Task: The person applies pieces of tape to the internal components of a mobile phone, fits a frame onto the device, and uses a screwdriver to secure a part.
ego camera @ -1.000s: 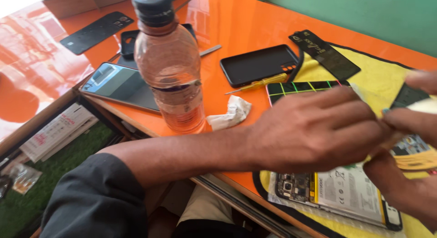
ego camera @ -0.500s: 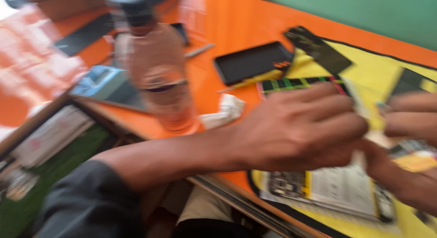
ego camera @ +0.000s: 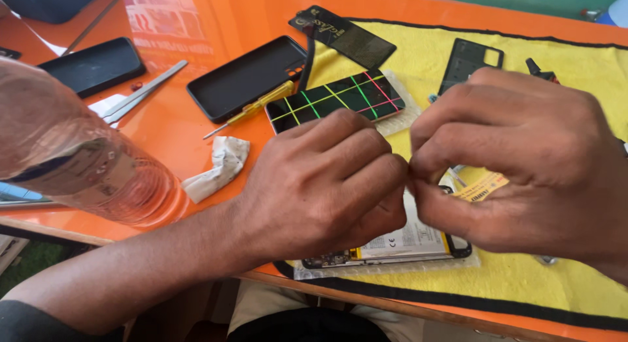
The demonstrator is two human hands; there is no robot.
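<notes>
My left hand [ego camera: 327,185] and my right hand [ego camera: 517,159] meet fingertip to fingertip just above an opened phone [ego camera: 405,240]. The phone's battery and circuit board show, and it lies on a yellow cloth [ego camera: 523,283]. Both hands are curled with fingers pinched; whatever sits between the tips is hidden. Just beyond my left knuckles lies a phone screen [ego camera: 337,96] showing coloured lines. A black back cover [ego camera: 471,64] rests further back on the cloth.
On the orange table stand a clear water bottle [ego camera: 72,165] at the left, a crumpled tissue [ego camera: 219,165], a yellow screwdriver [ego camera: 252,109], a black phone case [ego camera: 248,77], tweezers [ego camera: 140,93], a dark phone [ego camera: 95,66] and a black flat pack [ego camera: 343,34].
The view has swung closer and to the right, so the bottle now sits at the left edge. My hands stay together over the opened phone, the fingertips now pinched tighter.
</notes>
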